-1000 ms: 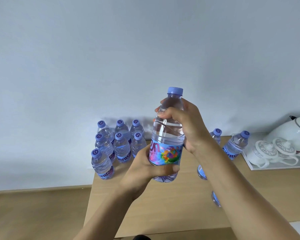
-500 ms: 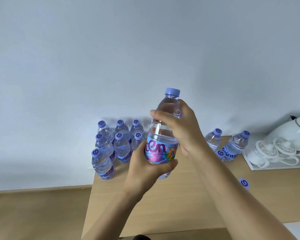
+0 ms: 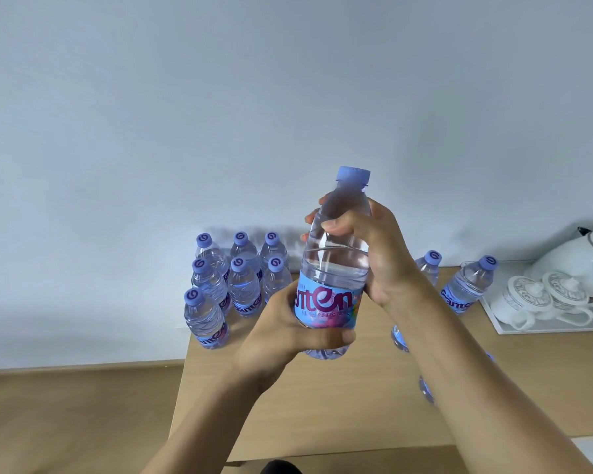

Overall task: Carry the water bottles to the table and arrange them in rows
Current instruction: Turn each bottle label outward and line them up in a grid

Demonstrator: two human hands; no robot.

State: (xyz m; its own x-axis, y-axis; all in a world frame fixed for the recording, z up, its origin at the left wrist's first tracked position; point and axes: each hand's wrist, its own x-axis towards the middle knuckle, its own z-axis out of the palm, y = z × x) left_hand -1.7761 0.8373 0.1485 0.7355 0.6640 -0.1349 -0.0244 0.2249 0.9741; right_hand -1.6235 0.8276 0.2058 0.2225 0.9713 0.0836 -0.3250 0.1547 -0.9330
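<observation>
Gripping water bottle (image 3: 332, 268): both hands' fingers (image 3: 336, 227) curled round.

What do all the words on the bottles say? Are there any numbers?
"nten": big pink letters on the label of the held bottle; the start is hidden by the left hand.
"PURIFIED": small print under it, the rest too blurred.
"Gante": on the right bottle, the end cut off.
Grouped bottles: labels only partly readable.
No numbers readable.
</observation>
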